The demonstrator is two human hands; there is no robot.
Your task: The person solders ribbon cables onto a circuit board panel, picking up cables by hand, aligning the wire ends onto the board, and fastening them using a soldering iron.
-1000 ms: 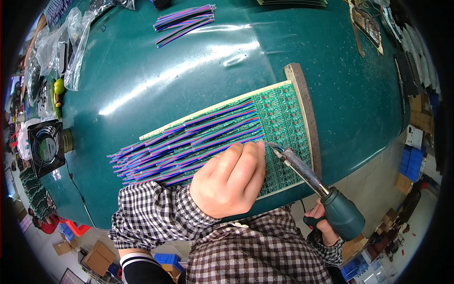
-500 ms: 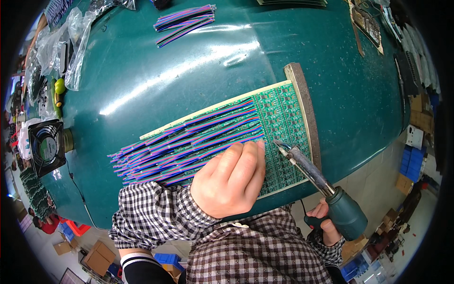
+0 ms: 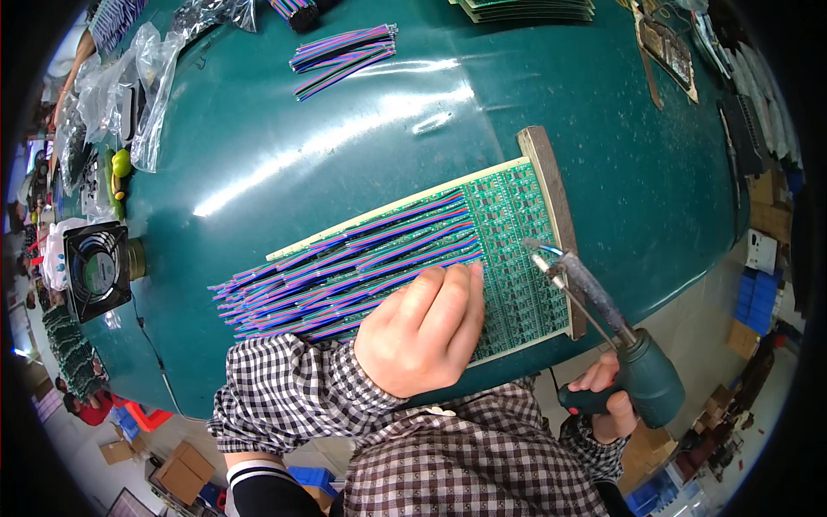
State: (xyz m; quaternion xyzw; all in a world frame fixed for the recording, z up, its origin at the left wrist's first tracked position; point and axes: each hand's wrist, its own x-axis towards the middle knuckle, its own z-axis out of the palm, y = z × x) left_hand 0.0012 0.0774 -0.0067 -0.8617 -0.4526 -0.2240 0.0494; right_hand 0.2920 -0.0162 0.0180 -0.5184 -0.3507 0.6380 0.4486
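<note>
A green circuit-board panel (image 3: 508, 215) lies on the table, its left part covered by rows of red, blue and black ribbon wires (image 3: 345, 258). My left hand (image 3: 422, 323) rests over the panel, fingers pinched on the end of a ribbon wire at the edge of the bare rows; the fingertips partly hide that wire. In my right hand (image 3: 607, 396) is the handle of a dark green soldering gun (image 3: 650, 379). Its metal tip hangs over the bare rows, right of my left fingertips and apart from them. A wooden bar (image 3: 551, 207) runs along the panel's right edge.
Loose ribbon wires (image 3: 345, 56) lie at the back of the green table (image 3: 646, 189), near a stack of boards (image 3: 525, 9). A black fan (image 3: 95, 267) and plastic bags (image 3: 129, 86) are on the left. A dirty metal piece (image 3: 668, 52) sits at the back right.
The soldering gun's tip has moved right, away from my left fingertips. My left hand keeps its pinch at nearly the same spot on the panel. The whole view has shifted slightly.
</note>
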